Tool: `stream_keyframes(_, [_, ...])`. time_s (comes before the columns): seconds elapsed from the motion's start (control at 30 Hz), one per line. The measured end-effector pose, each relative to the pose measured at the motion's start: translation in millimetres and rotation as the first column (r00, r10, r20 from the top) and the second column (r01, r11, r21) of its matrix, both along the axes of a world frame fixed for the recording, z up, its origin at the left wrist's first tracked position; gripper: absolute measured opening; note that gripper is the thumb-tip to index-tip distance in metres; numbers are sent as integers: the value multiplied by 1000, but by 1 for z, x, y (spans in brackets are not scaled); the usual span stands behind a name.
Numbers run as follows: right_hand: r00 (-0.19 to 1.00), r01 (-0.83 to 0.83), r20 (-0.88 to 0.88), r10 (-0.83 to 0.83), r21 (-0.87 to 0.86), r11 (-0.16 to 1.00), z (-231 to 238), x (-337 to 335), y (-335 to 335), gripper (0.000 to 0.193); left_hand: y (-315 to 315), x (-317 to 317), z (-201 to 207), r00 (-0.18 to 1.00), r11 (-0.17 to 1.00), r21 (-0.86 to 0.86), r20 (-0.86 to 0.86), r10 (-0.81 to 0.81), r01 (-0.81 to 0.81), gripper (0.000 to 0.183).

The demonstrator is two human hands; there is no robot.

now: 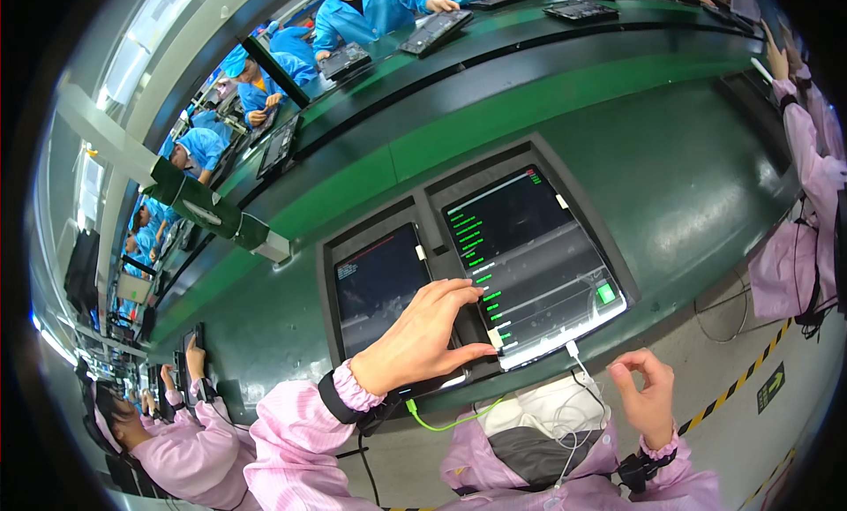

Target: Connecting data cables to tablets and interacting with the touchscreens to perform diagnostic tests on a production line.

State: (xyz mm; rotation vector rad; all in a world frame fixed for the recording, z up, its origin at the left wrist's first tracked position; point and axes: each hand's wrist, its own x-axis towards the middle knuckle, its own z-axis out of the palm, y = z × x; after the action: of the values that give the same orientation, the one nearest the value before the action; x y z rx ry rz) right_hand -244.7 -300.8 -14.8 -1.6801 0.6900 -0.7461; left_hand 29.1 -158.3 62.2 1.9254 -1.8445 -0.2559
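My left hand (430,333) reaches over the right-hand tablet (529,255), its thumb and fingers apart. The fingertips touch the screen near its left edge, and the thumb rests lower on that edge. This tablet shows a list of green text lines and a small green square on a dark screen. A white cable plug (573,348) sits at its lower edge. Beside it, the left-hand tablet (381,277) has a mostly black screen, partly hidden by my left hand. My right hand (647,394) hovers past the bench edge, loosely curled, with nothing visible in it.
Both tablets lie in a dark foam tray (538,149) on the green bench (679,176). A green cable (450,423) runs below the left-hand tablet. A grey post (221,215) stands at left. People in pink sit either side; people in blue work across the line.
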Motion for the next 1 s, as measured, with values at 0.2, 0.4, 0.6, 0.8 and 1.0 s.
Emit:
stream_keyframes(0.2, [999, -1, 32, -1, 58, 998, -7, 14, 6, 8, -7, 1, -5, 994, 998, 62, 108, -3, -4, 65])
stream_keyframes(0.4, [997, -77, -9, 77, 62, 995, 5, 22, 2, 11, -9, 3, 4, 996, 998, -59, 86, -24, 29, 61])
stream_keyframes(0.6, [985, -102, -135, 111, 76, 992, 8, 36, 6, 12, -7, 6, 5, 992, 999, -38, 123, -11, 16, 60])
stream_keyframes(0.8, [976, -165, -123, 177, 105, 981, 6, 40, 8, 15, -4, 4, 3, 989, 1000, 12, 143, -28, 26, 59])
stream_keyframes(1.0, [954, -222, -161, 253, 189, 957, 5, 40, 7, 17, -1, 2, 1, 984, 999, 33, 175, -18, 13, 62])
